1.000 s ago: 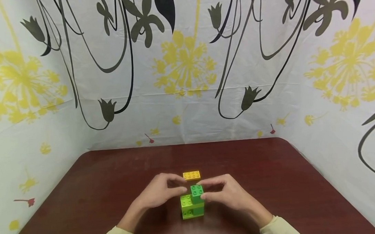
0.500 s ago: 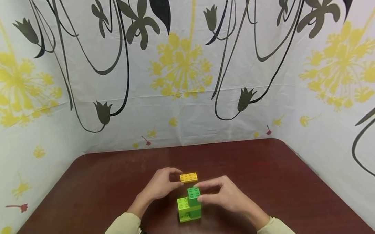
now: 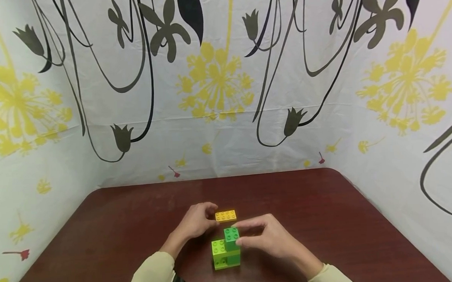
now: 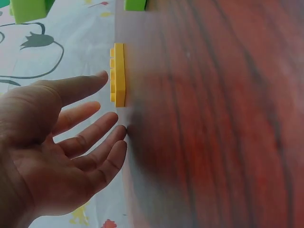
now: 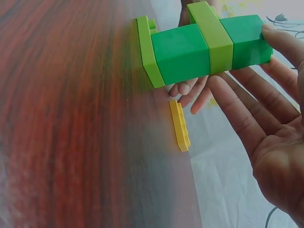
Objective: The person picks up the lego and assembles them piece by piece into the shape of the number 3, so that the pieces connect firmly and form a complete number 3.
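Note:
A small stack of toy building bricks stands on the table. From the bottom it has a thin lime plate (image 5: 148,54), a green brick (image 5: 183,54), a wider lime brick (image 3: 219,248) and a bright green brick (image 3: 231,235) on top, set to the right side. My right hand (image 3: 272,237) holds that top green brick between thumb and forefinger; the other fingers (image 5: 237,111) are stretched out. Beyond the stack lies a flat yellow brick (image 3: 225,216), studs up. My left hand (image 3: 196,220) is at its left end, thumb and fingers apart, not visibly gripping it.
The dark red-brown table (image 3: 139,214) extends around the bricks to rounded far corners. White cloth (image 3: 219,158) with a flower print hangs behind it and along both sides.
My left hand has moved away from the top of the stack, forward to the left end of the yellow brick. My right hand stays at the top green brick. The head view has shifted slightly.

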A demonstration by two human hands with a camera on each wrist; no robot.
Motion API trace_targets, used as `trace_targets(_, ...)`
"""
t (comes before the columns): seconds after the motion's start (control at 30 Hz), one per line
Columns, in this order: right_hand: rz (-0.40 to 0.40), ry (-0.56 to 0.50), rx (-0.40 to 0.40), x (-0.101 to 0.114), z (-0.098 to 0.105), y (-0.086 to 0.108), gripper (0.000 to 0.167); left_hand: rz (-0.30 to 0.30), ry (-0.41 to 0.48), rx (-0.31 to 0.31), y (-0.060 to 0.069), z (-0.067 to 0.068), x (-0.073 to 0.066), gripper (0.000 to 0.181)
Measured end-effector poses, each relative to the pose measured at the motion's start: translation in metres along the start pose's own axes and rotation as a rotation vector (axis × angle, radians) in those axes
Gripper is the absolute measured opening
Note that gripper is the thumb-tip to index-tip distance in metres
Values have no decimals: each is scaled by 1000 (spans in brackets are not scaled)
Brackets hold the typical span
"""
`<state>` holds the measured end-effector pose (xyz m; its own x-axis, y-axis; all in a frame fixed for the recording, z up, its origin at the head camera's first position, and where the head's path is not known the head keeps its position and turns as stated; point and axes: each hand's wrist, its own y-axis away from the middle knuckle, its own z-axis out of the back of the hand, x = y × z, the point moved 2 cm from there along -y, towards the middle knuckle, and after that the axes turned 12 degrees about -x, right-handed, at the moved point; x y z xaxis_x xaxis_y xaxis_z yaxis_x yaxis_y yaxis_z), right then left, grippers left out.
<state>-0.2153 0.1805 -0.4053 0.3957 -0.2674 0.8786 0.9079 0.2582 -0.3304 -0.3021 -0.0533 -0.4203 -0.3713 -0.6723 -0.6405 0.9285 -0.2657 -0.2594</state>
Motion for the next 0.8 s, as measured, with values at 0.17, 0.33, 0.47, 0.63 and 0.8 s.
trace_targets(0.17,7,7,0,0,0,0,33,-12,-16,-4,-3,-4,4,41)
trace_targets(0.33,4,-11,9,1,0,0,33,-18,-15,4,-5,-6,5,40)
trace_targets(0.47,-3,-21,12,1,0,0,33,-11,-18,12,-6,-7,5,39)
trace_targets(0.63,-8,-31,15,1,0,1,33,-15,-43,12,-7,-9,4,38)
trace_targets(0.8,-17,-47,22,1,0,1,33,-32,-74,6,-9,-11,3,38)
